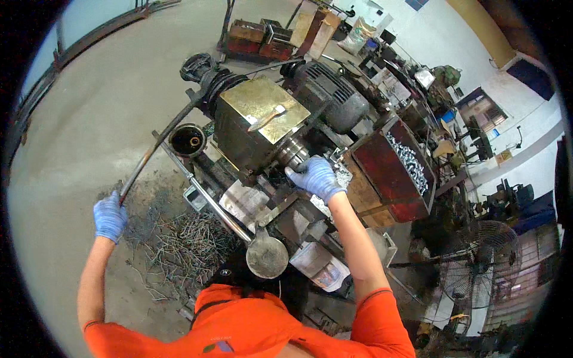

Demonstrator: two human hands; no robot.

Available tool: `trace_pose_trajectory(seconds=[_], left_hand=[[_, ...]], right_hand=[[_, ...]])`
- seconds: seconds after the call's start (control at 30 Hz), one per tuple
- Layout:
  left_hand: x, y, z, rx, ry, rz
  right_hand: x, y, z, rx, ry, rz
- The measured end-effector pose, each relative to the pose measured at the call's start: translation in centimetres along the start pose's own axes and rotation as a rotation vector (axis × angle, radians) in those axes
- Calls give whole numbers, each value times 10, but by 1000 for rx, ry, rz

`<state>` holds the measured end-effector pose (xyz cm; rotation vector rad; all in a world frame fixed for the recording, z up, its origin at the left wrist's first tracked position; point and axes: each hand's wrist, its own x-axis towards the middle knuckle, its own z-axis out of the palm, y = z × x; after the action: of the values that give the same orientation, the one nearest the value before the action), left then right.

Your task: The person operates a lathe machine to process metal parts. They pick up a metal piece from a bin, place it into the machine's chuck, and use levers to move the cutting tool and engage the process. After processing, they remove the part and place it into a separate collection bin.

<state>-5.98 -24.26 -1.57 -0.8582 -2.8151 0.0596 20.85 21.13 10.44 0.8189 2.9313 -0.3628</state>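
My left hand (110, 218), in a blue-grey glove, is closed round the lower end of a long metal lever (146, 160) that runs up to the back of a greasy machine. At the machine's front, my right hand (320, 179), gloved alike, is closed beside a shiny round spindle (293, 153). Its thumb points left; what its fingers grip is hidden. Behind the spindle stands the box-shaped machine housing (239, 128), with a paintbrush (267, 119) lying on its brassy top plate (256, 95). A round metal dish (267, 258) sits nearest my body.
Right of the machine stands a dark red bin (388, 164) holding shiny metal parts (409, 161). An electric motor (334, 95) sits behind. Thin metal rods or scraps (188, 247) litter the floor at lower left. A caged fan (480, 265) stands at lower right.
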Motion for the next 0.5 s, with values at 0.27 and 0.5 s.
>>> trace_pose_trajectory(seconds=[0.27,0.5], left_hand=[[151,-177,86,248,308,258],[144,-123,71,164,327,-120]], right_hand=[[3,-2,7,80,130,-19],[9,3,6,12,60,32]])
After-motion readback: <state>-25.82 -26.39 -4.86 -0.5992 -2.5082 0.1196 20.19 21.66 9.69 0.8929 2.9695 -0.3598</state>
